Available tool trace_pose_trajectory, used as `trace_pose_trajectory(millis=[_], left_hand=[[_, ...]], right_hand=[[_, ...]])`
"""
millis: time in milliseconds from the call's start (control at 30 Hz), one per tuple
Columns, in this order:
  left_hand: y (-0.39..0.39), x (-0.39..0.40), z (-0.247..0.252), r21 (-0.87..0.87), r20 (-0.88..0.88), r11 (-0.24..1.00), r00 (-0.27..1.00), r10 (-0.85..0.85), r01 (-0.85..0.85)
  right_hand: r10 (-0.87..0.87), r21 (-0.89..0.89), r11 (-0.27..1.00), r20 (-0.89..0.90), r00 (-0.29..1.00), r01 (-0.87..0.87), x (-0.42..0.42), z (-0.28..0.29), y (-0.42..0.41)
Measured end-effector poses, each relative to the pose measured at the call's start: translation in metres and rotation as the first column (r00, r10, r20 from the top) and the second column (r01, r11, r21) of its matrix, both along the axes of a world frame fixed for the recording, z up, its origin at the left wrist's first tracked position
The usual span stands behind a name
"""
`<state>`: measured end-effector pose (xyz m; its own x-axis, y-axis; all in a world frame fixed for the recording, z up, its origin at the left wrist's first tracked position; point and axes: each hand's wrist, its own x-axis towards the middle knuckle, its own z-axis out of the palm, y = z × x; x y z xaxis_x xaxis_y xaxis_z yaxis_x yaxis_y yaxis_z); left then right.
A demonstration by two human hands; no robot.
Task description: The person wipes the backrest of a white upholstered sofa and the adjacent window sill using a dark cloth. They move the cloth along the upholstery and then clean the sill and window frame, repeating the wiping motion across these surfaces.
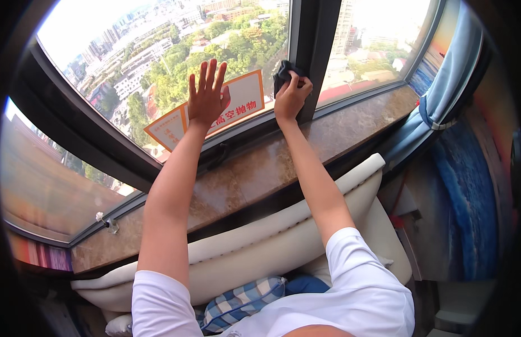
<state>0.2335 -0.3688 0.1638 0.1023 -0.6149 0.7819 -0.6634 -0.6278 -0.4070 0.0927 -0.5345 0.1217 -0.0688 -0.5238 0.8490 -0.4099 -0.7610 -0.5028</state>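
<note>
My left hand (206, 94) is spread flat against the window pane (243, 46), its fingers pointing up. It covers part of an orange-bordered sticker (245, 90) that bears red writing. In my right hand (292, 99) a dark cloth (283, 76) is bunched up. That hand presses the cloth at the pane's lower right, beside the dark window frame (313, 54). The far side of the cloth is hidden by my fingers.
Below the window runs a brown marble sill (239, 185). A cream sofa (260, 257) with a checked cushion (243, 301) stands between me and the sill. On the left of the sill is a small flower vase (112, 226). A tied blue curtain (445, 88) hangs at right.
</note>
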Motion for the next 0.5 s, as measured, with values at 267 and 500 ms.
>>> trace_pose_trajectory(millis=[267,500], left_hand=[[0.003,0.005,-0.003,0.001,-0.041,1.000,0.999,-0.026,0.026],[0.007,0.010,-0.002,-0.022,-0.024,0.998,0.998,-0.055,0.054]], right_hand=[[0.157,-0.072,0.985,0.008,0.988,-0.156,-0.004,0.052,0.002],[0.263,-0.128,0.960,0.099,0.960,-0.250,0.010,0.081,0.000]])
